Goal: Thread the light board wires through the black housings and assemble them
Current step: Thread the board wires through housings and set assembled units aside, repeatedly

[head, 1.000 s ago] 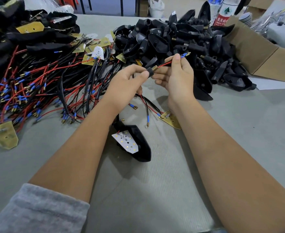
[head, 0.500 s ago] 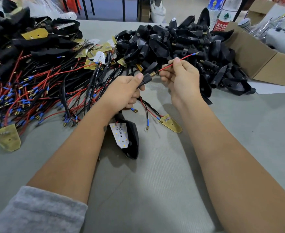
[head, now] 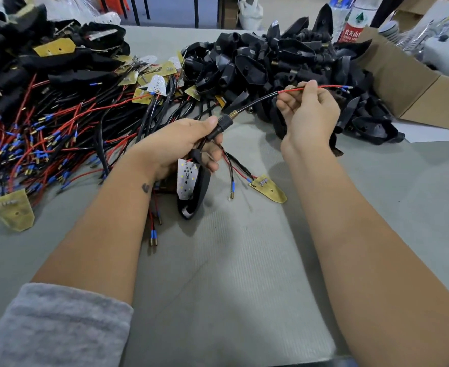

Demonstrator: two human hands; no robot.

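Observation:
My left hand (head: 181, 144) grips the stem of a black housing (head: 199, 186) that hangs down from it, a white light board (head: 186, 178) lying against its open side. Red and black wires (head: 260, 99) come out of the stem's threaded end and run up to the right. My right hand (head: 308, 109) pinches those wires, and their blue-tipped ends (head: 346, 88) stick out past my fingers. A yellow light board (head: 268, 189) with its wires lies on the table between my forearms.
A pile of black housings (head: 284, 59) fills the far middle. A heap of red and black wired boards (head: 59, 120) spreads over the left. A cardboard box (head: 413, 86) stands at the right, a water bottle (head: 354, 25) behind it. The grey mat (head: 231, 287) lies near me.
My right hand has pulled the wires further out through the stem, up and to the right. My left hand has drawn the housing down and back, and the board now sits at the housing.

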